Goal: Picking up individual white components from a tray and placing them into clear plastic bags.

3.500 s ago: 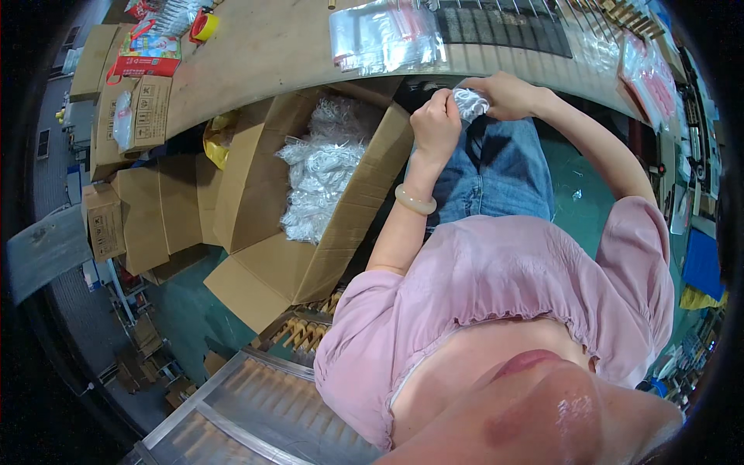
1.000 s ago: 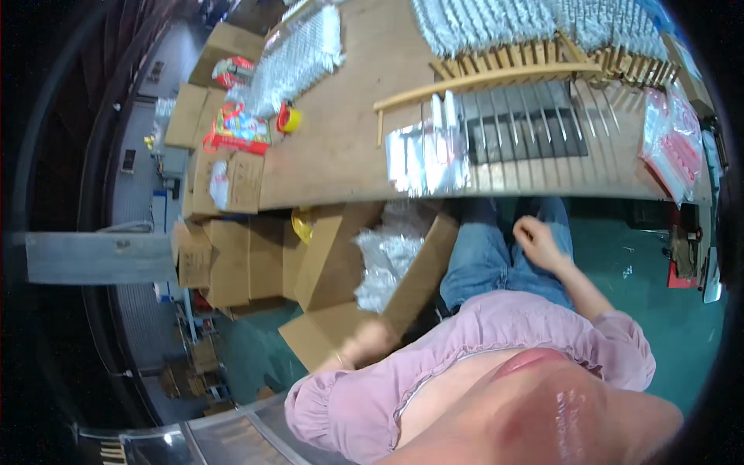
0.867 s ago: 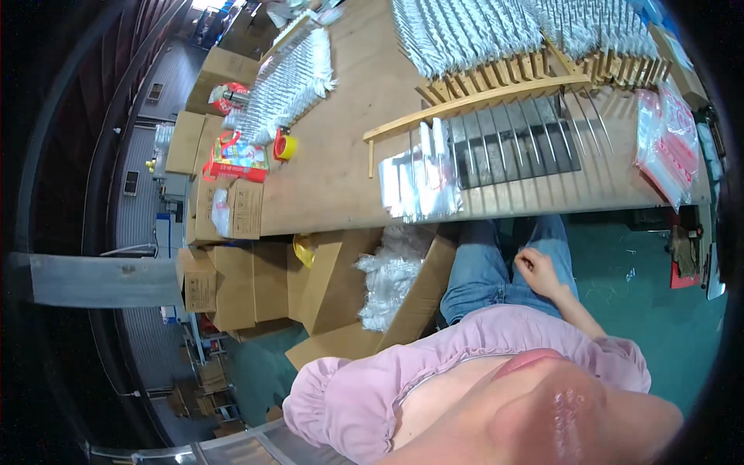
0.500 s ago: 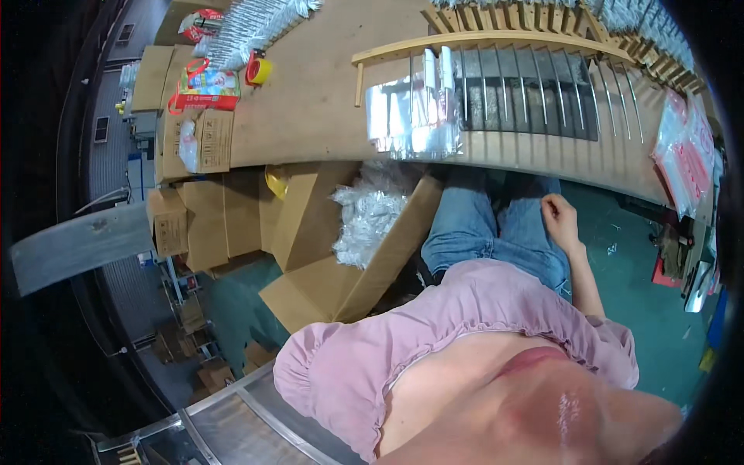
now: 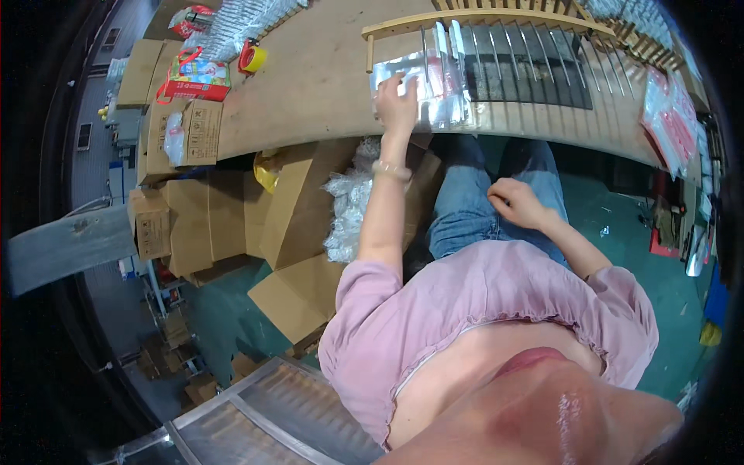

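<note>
My left hand (image 5: 397, 105) reaches over the table's near edge to a stack of clear plastic bags (image 5: 443, 110). Its fingers are apart and bent down at the left side of the bags, with nothing visibly held. Above my lap is my right hand (image 5: 518, 203), loosely curved with finger and thumb apart, and nothing shows in it. Beyond the bags, a wooden rack (image 5: 488, 17) carries a row of thin metal rods (image 5: 529, 54). Two white-covered pieces (image 5: 441, 39) hang at its left end, their lower ends over the bags.
An open cardboard box (image 5: 298, 209) with crumpled clear plastic (image 5: 346, 221) stands below the table (image 5: 302, 93), left of my legs. Yellow tape (image 5: 252, 58), a red gift box (image 5: 198, 77) and wrapped pieces (image 5: 240, 23) lie at the far left. Pink-and-clear bags (image 5: 673, 120) hang over the right end.
My left hand has come into view and reached forward to the plastic bags. My right hand has shifted left across my lap. The whole view has tilted slightly.
</note>
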### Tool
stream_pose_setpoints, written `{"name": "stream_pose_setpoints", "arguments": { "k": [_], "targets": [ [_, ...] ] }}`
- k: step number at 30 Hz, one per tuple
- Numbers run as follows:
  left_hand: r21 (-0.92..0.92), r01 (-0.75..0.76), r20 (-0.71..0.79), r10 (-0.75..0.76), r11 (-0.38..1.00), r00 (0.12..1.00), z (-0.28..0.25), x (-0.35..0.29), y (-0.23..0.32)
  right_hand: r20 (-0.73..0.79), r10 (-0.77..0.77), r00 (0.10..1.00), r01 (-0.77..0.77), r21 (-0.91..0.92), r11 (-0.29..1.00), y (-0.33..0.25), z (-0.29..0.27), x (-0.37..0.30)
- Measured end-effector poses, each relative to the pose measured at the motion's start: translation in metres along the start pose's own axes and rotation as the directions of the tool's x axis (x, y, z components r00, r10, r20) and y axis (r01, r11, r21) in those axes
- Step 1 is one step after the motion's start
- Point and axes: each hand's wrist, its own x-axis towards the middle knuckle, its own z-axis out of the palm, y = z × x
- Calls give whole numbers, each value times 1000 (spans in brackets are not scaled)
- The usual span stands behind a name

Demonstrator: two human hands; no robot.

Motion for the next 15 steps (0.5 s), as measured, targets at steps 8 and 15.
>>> {"name": "stream_pose_setpoints", "arguments": {
  "k": [8,15],
  "targets": [
    [-99,-64,34,67,993,997,7,-7,-14,-35,-8,999,11,84,996,-1,1,6],
    [-285,-123,197,184,950,963,-57,-91,16,104,493,864,-405,727,554,10,0,76]
  ]
}}
